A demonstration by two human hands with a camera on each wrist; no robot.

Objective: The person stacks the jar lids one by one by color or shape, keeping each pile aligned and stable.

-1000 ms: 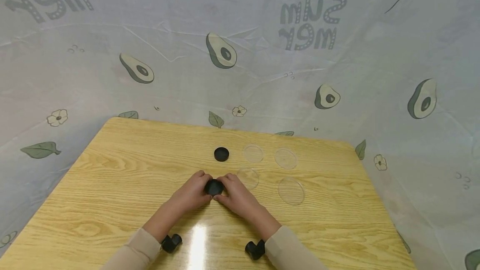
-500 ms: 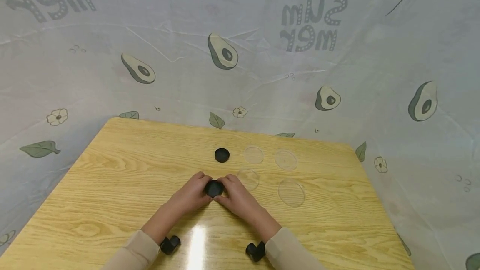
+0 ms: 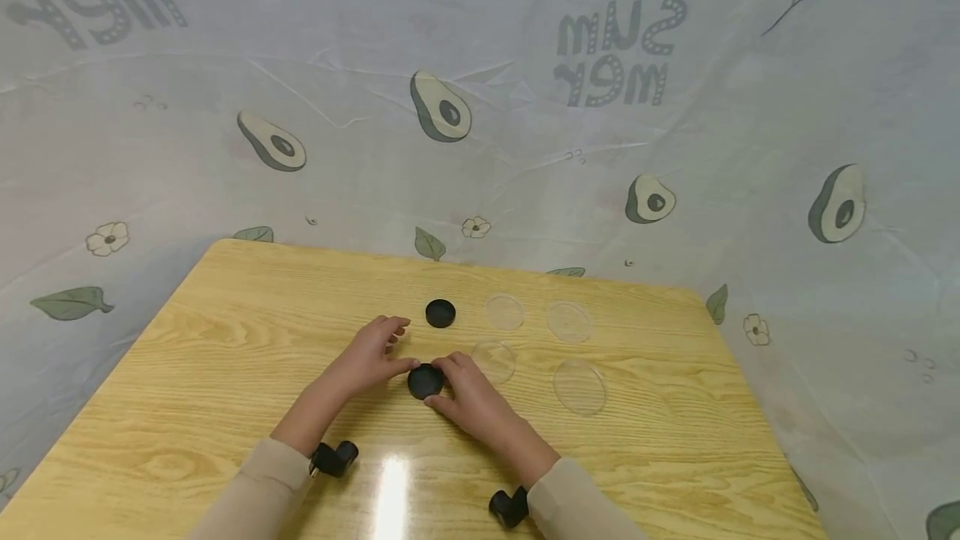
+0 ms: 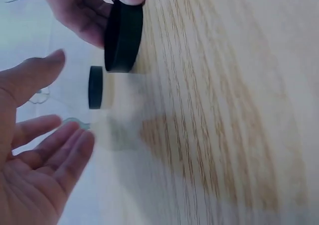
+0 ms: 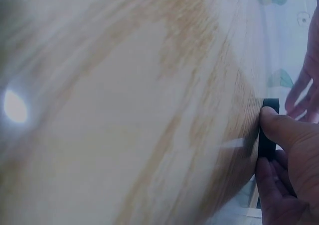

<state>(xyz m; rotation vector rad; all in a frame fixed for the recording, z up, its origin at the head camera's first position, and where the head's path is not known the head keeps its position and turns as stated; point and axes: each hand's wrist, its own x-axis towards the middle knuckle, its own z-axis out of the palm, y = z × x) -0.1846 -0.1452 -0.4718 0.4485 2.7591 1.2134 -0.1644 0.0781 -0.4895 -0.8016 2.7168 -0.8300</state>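
My right hand [image 3: 476, 402] pinches a shallow round black lid [image 3: 426, 382] at its right side, thumb at the near edge and fingers at the far edge. In the left wrist view this lid [image 4: 130, 38] shows its rim and hollow side. Just left of it is my left hand [image 3: 367, 361], fingers spread and thumb tip right at the lid's edge in the head view; in its own wrist view a gap shows between thumb and lid. A second black lid [image 3: 440, 314] lies farther back on the wooden table [image 3: 262, 340].
Several clear round discs lie right of the black lids: one near disc [image 3: 493, 361] beside my right hand, another disc [image 3: 579, 387] farther right, two behind. A printed cloth [image 3: 337, 182] hangs behind the table. Black wrist mounts [image 3: 334, 458] sit on both wrists.
My left hand has let go of the near black lid and moved slightly left, its fingers opening. The right hand keeps its grip, and the lid stays about where it was.
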